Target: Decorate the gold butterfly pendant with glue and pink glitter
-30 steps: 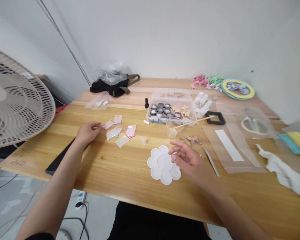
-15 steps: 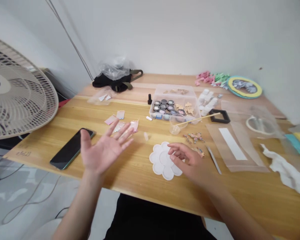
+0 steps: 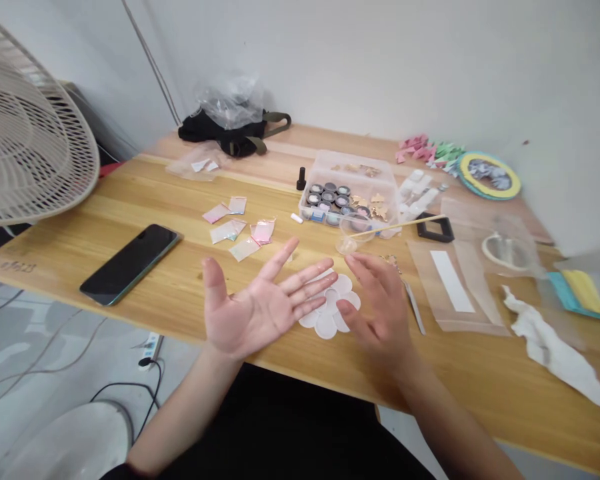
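Note:
My left hand [image 3: 260,310] is held palm up above the table's front edge, fingers spread, with nothing in it. Its fingertips reach over the white flower-shaped palette [image 3: 326,325]. On the palette's right side hovers my right hand [image 3: 380,313], fingers apart and slightly bent, holding nothing. Behind the hands are a clear cup [image 3: 347,243] with a wooden stick [image 3: 405,225] across it, and a clear plastic box [image 3: 350,190] of small round pots and gold pieces. Metal tweezers [image 3: 414,308] lie right of my right hand, which partly hides some small ornaments.
A phone [image 3: 130,263] lies at the left, near a large fan [image 3: 35,127]. Small packets [image 3: 229,230] are behind my left hand. To the right are a black frame [image 3: 435,228], a white strip [image 3: 453,280] on a clear bag and a crumpled white cloth [image 3: 555,347].
My left hand has moved right, closer to my right hand and partly over the palette. My right hand's fingers have risen and spread. The camera view has shifted.

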Demonstrator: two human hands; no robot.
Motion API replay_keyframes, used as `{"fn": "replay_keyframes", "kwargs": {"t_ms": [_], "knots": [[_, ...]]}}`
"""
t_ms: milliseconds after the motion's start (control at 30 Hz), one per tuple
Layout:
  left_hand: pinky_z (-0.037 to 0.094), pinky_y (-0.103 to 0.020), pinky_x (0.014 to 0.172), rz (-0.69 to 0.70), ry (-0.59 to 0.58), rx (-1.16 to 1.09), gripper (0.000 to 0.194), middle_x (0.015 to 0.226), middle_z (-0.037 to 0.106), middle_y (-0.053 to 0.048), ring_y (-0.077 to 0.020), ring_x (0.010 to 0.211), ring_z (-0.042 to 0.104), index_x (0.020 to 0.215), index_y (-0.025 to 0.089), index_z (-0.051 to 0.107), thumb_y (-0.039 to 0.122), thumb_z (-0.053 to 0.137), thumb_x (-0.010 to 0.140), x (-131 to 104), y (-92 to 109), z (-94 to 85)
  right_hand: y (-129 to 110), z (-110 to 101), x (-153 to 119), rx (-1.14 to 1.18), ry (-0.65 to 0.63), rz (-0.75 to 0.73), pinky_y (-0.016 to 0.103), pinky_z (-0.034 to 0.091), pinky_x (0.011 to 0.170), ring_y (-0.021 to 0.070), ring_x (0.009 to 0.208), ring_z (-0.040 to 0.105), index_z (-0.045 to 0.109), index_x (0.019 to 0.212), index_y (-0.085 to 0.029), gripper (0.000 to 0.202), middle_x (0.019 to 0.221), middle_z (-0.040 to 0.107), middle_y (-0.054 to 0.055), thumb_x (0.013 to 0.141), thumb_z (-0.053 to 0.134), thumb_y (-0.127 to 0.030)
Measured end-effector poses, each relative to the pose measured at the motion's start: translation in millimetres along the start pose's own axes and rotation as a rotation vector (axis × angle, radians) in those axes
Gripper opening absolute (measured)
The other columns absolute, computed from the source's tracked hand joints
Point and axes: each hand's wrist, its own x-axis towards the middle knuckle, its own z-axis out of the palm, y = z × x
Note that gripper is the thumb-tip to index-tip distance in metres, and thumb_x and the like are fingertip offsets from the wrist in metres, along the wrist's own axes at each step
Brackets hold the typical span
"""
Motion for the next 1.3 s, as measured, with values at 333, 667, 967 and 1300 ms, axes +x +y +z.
{"fn": "replay_keyframes", "kwargs": {"t_ms": [333, 667, 967, 1300], "knots": [[0.037, -0.048, 0.118, -0.026, -0.12, -0.066, 0.092, 0.144, 0.063, -0.01, -0.0288, 0.138, 0.057, 0.143, 0.035, 0.049, 0.095, 0.03, 0.076, 5.2, -10.8, 1.4, -2.3, -0.2, -2.6, -0.039, -0.039, 0.012, 0.057, 0.045, 0.106, 0.0333, 0.13, 0.053, 0.038, 0.153, -0.037, 0.059, 0.142, 0.051, 0.011, 0.096, 0.055, -0.037], [0.046, -0.038, 0.108, -0.241, -0.206, 0.046, 0.087, 0.133, 0.07, -0.012, -0.0275, 0.129, 0.063, 0.137, 0.024, 0.064, 0.086, 0.032, 0.085, 7.4, -21.0, -11.0, 5.4, -3.6, 3.1, 0.593, -0.129, 0.596, 0.046, 0.052, 0.101, 0.0229, 0.11, 0.066, 0.077, 0.086, -0.03, 0.013, 0.109, 0.072, 0.004, 0.086, 0.07, -0.042], [0.045, -0.039, 0.108, -0.251, -0.204, 0.027, 0.084, 0.141, 0.066, -0.011, -0.0278, 0.133, 0.06, 0.138, 0.026, 0.063, 0.084, 0.029, 0.088, 5.8, -21.2, -15.5, 7.0, -9.5, 10.4, 0.57, 0.019, 0.667, 0.039, 0.057, 0.084, 0.0195, 0.09, 0.069, 0.074, 0.074, -0.027, 0.012, 0.091, 0.074, 0.004, 0.083, 0.071, -0.035], [0.038, -0.043, 0.111, -0.238, -0.255, -0.055, 0.08, 0.147, 0.059, -0.017, -0.0325, 0.138, 0.054, 0.145, 0.017, 0.056, 0.074, 0.028, 0.096, 4.3, -20.2, -19.7, 12.5, -6.3, 3.7, 0.473, 0.204, 0.648, 0.038, 0.055, 0.08, 0.02, 0.092, 0.067, 0.074, 0.094, -0.028, 0.025, 0.098, 0.073, 0.004, 0.089, 0.066, -0.05]]}}
